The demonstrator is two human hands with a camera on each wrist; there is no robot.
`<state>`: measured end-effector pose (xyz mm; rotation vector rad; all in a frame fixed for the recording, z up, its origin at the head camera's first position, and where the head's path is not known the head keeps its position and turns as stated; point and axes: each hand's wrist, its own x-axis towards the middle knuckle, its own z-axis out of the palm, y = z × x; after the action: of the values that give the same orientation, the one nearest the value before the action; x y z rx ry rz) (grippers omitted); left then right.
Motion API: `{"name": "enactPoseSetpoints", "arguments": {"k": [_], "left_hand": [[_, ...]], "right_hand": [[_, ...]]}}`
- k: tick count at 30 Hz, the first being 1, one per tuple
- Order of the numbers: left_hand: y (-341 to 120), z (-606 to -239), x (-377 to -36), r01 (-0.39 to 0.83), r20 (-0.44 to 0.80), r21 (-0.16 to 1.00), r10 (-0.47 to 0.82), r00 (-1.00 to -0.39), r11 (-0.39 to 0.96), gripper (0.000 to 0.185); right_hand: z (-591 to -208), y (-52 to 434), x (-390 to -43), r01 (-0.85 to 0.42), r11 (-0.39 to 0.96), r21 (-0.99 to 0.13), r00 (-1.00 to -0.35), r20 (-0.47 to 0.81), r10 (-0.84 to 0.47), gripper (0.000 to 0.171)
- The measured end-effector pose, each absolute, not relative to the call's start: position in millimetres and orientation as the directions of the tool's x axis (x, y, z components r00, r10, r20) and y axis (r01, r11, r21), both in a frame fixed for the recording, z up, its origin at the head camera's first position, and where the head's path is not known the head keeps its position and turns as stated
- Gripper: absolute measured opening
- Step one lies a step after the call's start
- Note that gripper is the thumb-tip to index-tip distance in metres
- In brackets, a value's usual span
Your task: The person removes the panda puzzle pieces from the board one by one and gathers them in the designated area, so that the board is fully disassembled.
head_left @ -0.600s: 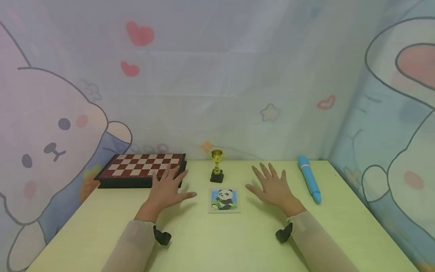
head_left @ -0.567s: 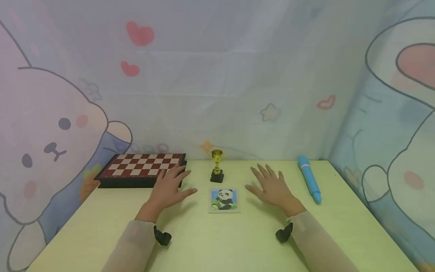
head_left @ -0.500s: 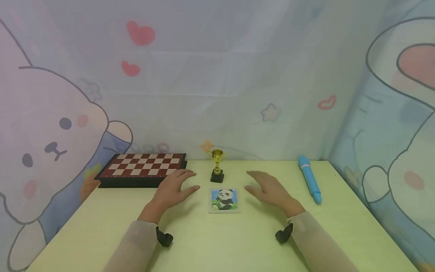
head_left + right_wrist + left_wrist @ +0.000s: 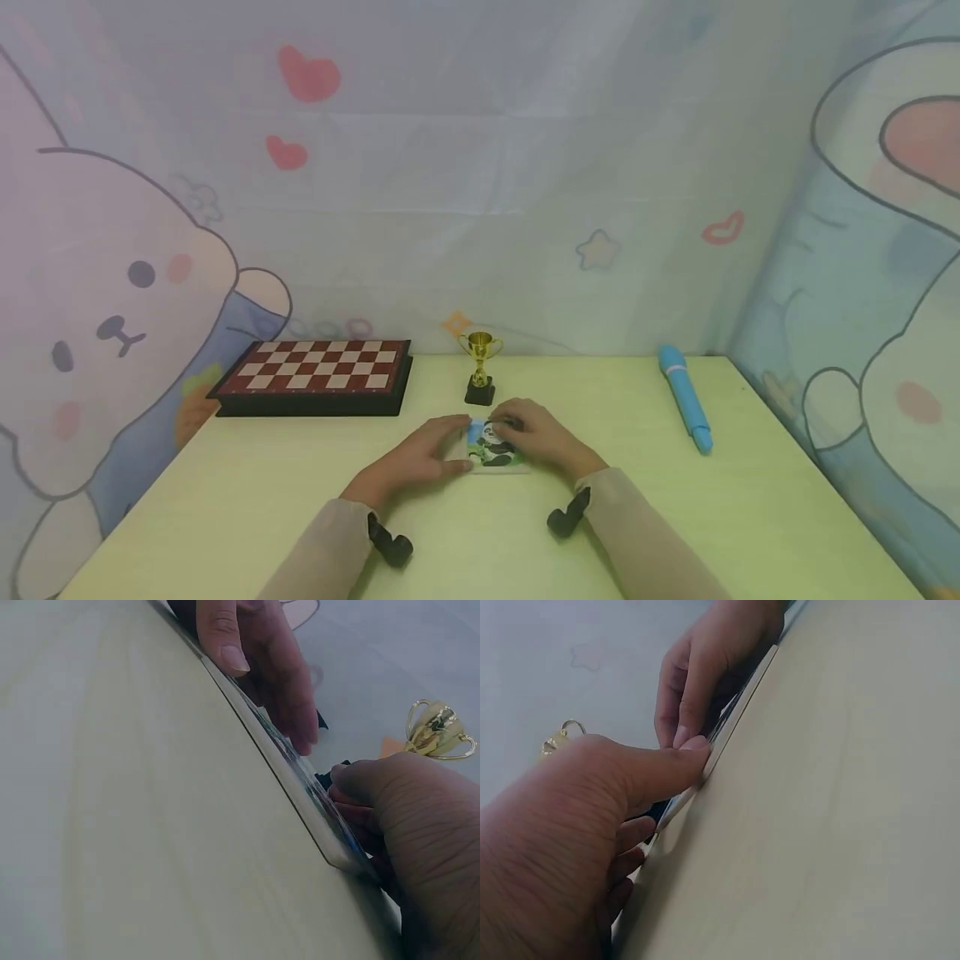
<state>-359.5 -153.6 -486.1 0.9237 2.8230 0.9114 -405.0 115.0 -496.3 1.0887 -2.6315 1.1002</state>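
Note:
A small square panda picture tile (image 4: pixel 483 452) with a white frame lies flat on the table in the head view, between both hands. My left hand (image 4: pixel 420 457) holds its left side, thumb at the near corner and fingers at the far one. From the right, my right hand (image 4: pixel 546 435) grips the far right part, its thumb over the picture and covering some of it. In the left wrist view the tile's pale edge (image 4: pixel 742 705) shows beside the left thumb. The right wrist view shows the near edge (image 4: pixel 281 772) of the frame, with the right fingers partly hidden.
Just behind the tile stands a gold trophy cup (image 4: pixel 480 371) on a black base. A red and white checkered board (image 4: pixel 315 371) with black sides sits at the back left. To the right lies a blue pen-shaped object (image 4: pixel 685 402). A printed cloth backdrop (image 4: pixel 480 183) rises behind the table.
Both hands have moved inward and down from spread-out positions above the table, and their fingers have closed onto the panda tile. The tile, trophy, board and blue object stay in place.

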Motion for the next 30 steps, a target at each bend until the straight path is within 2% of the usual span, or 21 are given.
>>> {"name": "enactPoseSetpoints", "arguments": {"k": [3, 8, 14, 18, 30], "left_hand": [[-156, -486, -360, 0.534, 0.153, 0.518, 0.542, -0.826, 0.668, 0.080], [-159, -486, -360, 0.529, 0.134, 0.468, 0.535, -0.834, 0.707, 0.085], [-162, -489, -361, 0.525, 0.119, 0.443, 0.532, -0.838, 0.727, 0.089], [-161, -490, -364, 0.516, 0.112, 0.442, 0.525, -0.844, 0.734, 0.089], [-159, -485, -360, 0.525, 0.108, 0.434, 0.537, -0.837, 0.732, 0.089]], "right_hand": [[-496, 109, -411, -0.684, 0.488, -0.542, -0.715, 0.367, -0.594, 0.020], [-495, 103, -416, -0.690, 0.506, -0.517, -0.709, 0.348, -0.613, 0.024], [-493, 97, -416, -0.596, 0.550, -0.585, -0.780, 0.260, -0.569, 0.025], [-489, 95, -415, -0.556, 0.561, -0.614, -0.805, 0.228, -0.548, 0.025], [-486, 98, -416, -0.573, 0.454, -0.682, -0.763, 0.242, -0.599, 0.028]]}}
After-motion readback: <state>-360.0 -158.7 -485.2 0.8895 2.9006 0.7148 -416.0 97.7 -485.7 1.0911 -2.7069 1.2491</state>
